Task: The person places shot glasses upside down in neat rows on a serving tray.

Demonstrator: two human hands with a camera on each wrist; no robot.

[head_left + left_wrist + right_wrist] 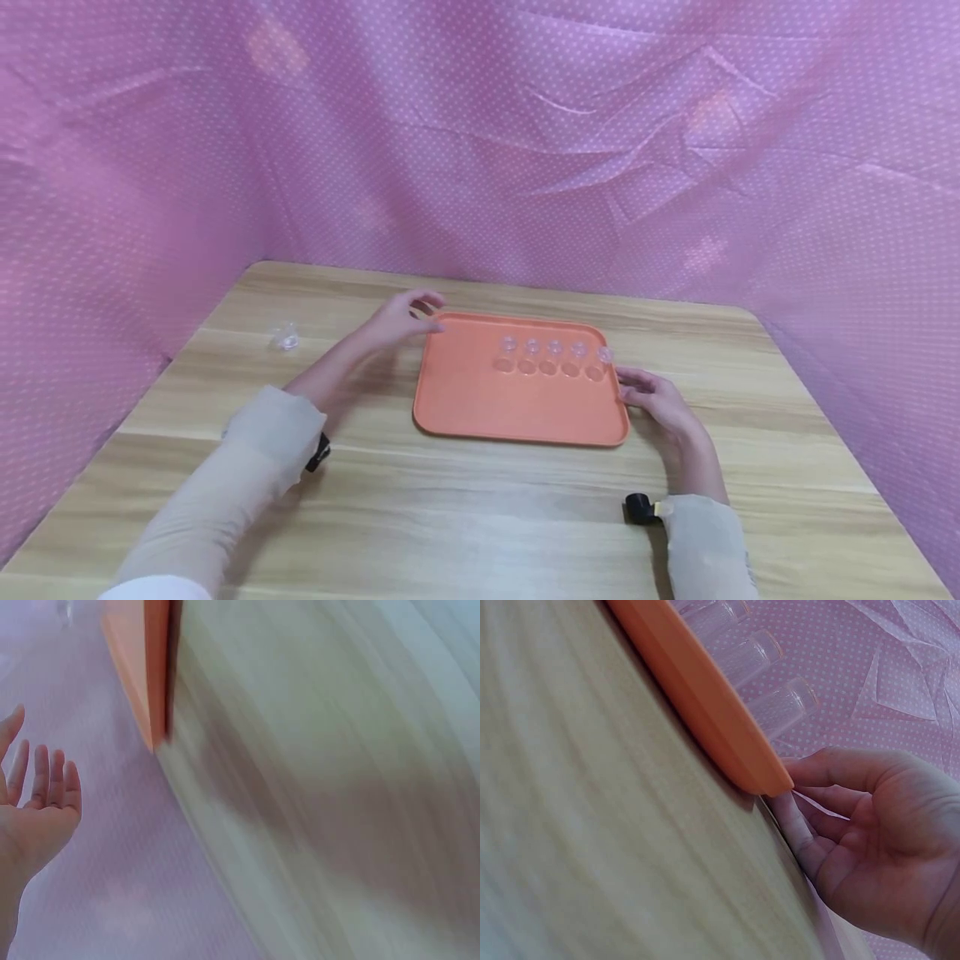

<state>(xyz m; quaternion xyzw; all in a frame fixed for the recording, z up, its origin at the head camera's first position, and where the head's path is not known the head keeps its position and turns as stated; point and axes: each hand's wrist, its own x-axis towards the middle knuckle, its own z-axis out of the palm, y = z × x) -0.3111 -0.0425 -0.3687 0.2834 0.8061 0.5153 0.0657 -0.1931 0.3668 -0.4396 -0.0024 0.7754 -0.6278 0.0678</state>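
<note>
An orange tray point(487, 408) lies on the wooden table. Several clear cups point(551, 357) stand upright in a row along the right half of the tray. My right hand point(651, 396) pinches the tray's right rim; in the right wrist view, the thumb is on top of the orange edge and fingers reach beneath it. Beside the tray's far left corner is my left hand point(405, 318), fingers loosely bent and holding nothing. The left wrist view shows that hand point(41, 802) apart from the tray point(155, 675).
A small clear object point(287, 336), perhaps a cup, is on the table point(450, 517) to the left of my left arm. Pink dotted cloth point(480, 167) hangs behind the table and along both sides.
</note>
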